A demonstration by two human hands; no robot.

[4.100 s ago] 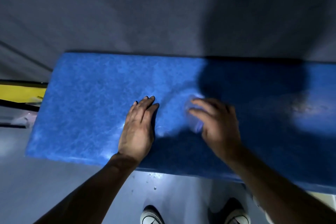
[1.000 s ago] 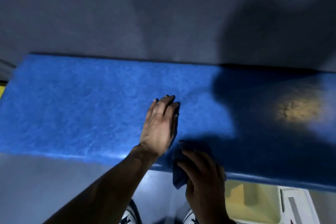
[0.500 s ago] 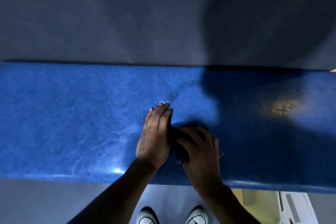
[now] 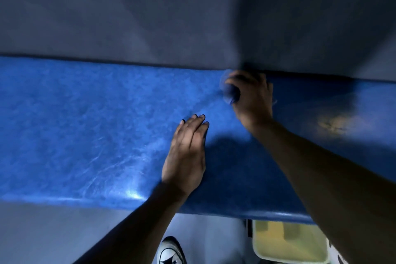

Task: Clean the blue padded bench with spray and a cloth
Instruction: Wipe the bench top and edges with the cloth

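Gripping a bunched cloth (image 4: 231,94) at the bench's (image 4: 85,124) far edge, toward 1 o'clock, the right hand (image 4: 251,97) curls round it; the left hand (image 4: 185,154) lies flat mid-bench, fingers straight together.

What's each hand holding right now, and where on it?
The right hand grips a bunched cloth under its fingers, at the bench's far edge. The left hand lies flat on the bench, holding nothing.

Left hand (image 4: 185,152) lies flat, fingers straight; right hand (image 4: 251,96) reaches forward, grip curled.
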